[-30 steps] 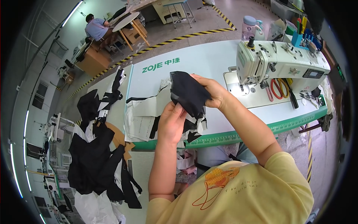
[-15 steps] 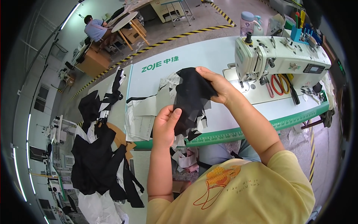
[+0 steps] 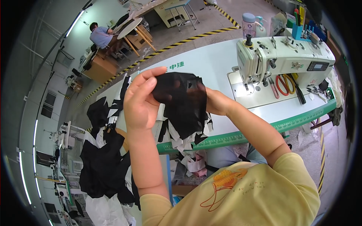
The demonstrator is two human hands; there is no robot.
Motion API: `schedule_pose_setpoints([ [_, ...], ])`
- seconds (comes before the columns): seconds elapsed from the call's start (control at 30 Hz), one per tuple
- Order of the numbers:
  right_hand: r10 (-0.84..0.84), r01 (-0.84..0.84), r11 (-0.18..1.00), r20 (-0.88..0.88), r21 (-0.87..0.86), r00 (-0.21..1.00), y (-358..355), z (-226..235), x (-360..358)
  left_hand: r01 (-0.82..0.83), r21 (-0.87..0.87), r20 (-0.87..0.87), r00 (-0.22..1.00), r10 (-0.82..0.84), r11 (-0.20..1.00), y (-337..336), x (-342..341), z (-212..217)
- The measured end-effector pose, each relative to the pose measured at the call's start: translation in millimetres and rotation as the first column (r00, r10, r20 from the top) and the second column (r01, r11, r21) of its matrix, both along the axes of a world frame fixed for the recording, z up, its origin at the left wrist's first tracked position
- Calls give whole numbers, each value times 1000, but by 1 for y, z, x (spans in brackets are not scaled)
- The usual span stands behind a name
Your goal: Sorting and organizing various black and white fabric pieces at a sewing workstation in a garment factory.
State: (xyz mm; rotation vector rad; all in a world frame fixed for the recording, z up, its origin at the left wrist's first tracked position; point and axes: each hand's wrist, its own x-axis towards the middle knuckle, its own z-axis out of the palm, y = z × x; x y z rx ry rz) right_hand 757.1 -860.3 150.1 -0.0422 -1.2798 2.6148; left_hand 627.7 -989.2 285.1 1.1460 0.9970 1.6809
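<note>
A thin, dark, slightly see-through piece of black fabric [image 3: 183,103] is held up over the table's left half. At its upper left corner, my left hand [image 3: 142,100] pinches the edge between thumb and fingers. My right hand [image 3: 217,102] grips the right side; its fingers lie partly behind the cloth and show faintly through it. Below hang or lie white and black cut scraps [image 3: 183,142], partly hidden by the fabric. The white sewing machine [image 3: 283,60] stands to the right of my right hand.
Black garment pieces [image 3: 102,162] and white paper [image 3: 105,211] are heaped on the left. Orange-handled scissors [image 3: 279,84] and a black-handled tool [image 3: 299,92] lie by the machine. A bottle [image 3: 249,24] stands behind it. Another person [image 3: 101,35] sits far off.
My left hand has moved up and left, from the fabric's lower edge to its upper left corner. My right hand has dropped lower, and the fabric is spread wider.
</note>
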Motion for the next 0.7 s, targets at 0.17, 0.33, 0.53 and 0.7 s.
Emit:
schedule_pose_setpoints([
  [0.17,107,-128,984,-164,-125,981,-9,18,10,30,53,26,999,-32,998,2,9,21],
  [0.33,248,-363,856,-325,-367,913,-29,26,13,-187,36,-269,944,189,982,7,-9,20],
  [0.53,261,-451,794,-442,-407,858,-33,-7,32,-277,148,-203,931,303,949,15,-10,5],
  [0.7,45,-132,902,-213,-410,976,-37,-9,31,-491,137,-346,790,507,860,12,9,5],
])
